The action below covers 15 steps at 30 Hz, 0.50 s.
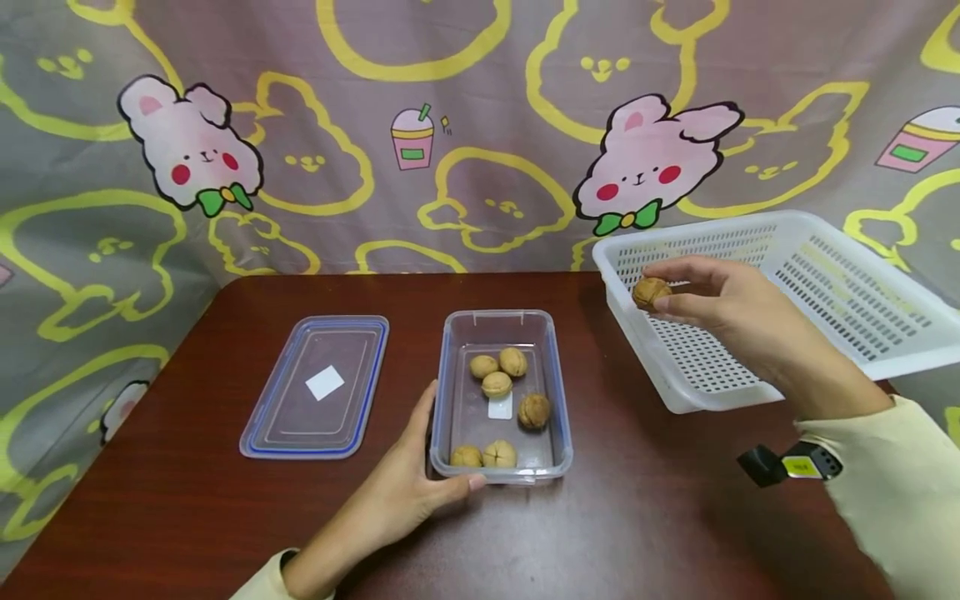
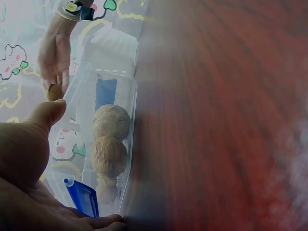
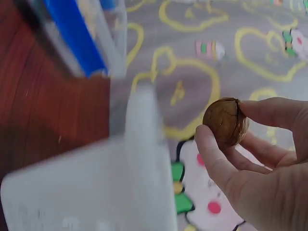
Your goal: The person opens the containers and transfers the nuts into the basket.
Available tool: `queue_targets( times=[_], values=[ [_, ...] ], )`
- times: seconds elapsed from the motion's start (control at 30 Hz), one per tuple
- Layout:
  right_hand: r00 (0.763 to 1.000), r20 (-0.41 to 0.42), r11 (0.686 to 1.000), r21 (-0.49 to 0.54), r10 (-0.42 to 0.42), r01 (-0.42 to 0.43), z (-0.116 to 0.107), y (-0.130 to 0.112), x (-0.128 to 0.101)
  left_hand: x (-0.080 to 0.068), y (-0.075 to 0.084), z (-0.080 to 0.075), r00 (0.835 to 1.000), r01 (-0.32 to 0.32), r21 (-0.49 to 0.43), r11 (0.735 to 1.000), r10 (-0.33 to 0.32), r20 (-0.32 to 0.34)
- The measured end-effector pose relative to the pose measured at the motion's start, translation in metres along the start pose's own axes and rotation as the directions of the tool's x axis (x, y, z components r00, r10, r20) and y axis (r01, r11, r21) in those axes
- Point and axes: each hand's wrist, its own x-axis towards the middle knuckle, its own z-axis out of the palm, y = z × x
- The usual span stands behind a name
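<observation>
My right hand point(image 1: 738, 312) pinches a brown walnut point(image 1: 649, 293) between thumb and fingertips, above the left side of the white plastic basket point(image 1: 678, 398). The right wrist view shows the same walnut point(image 3: 225, 122) up close. My left hand point(image 1: 408, 479) grips the near left corner of a clear plastic container point(image 1: 562, 400), thumb along the front rim and fingers by the left wall. Inside lie several walnuts, pale ones such as a walnut point(image 1: 497, 384) in the middle, and a darker walnut point(image 1: 534, 412) at the right.
A clear lid point(image 1: 288, 417) with a blue seal and a white label lies flat on the dark red-brown table point(image 1: 187, 400), left of the container. Behind the table hangs a cartoon-print cloth point(image 1: 390, 200). The slotted basket stands at the table's right side.
</observation>
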Motion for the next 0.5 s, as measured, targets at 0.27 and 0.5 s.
queue_targets(
  times=[0.27,0.5],
  values=[
    [0.997,0.037,0.994,-0.085,0.066,-0.063,-0.021,0.034,0.013,-0.001,0.000,0.001,1.000,0.002,-0.016,1.000,-0.002,-0.006],
    [0.986,0.119,0.989,-0.101,0.117,-0.106,-0.029,0.058,0.021,-0.001,0.001,0.000,1.000,-0.010,-0.015,1.000,0.010,-0.008]
  ],
)
